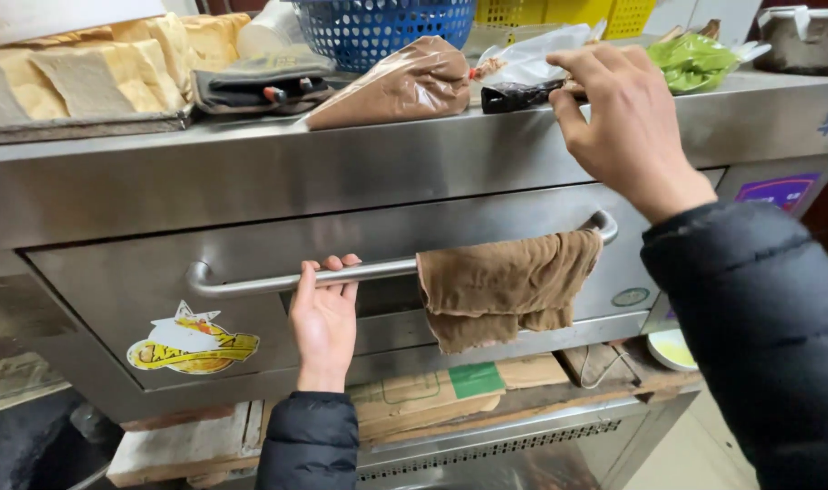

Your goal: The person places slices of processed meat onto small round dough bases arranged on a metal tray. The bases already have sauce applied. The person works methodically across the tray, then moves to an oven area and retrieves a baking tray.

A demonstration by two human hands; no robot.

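While the left hand [323, 318] grips the oven door handle [251, 283] from below, its fingers [328, 265] are curled fully over the steel bar, closed around it near the bar's middle. This handle is a long horizontal tube mounted across the stainless oven door [142, 281]. Draped over the handle, just to the right of the left hand, hangs a brown cloth [505, 286], folded double; cloth and hand are close but whether they touch cannot be told. Below the handle's left end, a yellow sticker [192, 345] is fixed to the door face.

Above the handle, the right hand [627, 118] reaches to the oven top [251, 154]. Its fingers are bent and partly open, with the fingertips resting on a clear plastic bag [532, 59] and a dark packet [518, 93] at the front edge; a firm grasp cannot be confirmed. Left of that bag, still above the handle, lies a bag of brown powder [396, 86], and behind it stands a blue basket [382, 27]. Further left sit a dark folded pouch [260, 77] and pale yellow blocks [97, 68]. Right of the right hand lies a green bag [695, 59].

Below the handle, under the door, flattened cardboard [441, 390] rests on a wooden board [183, 445].
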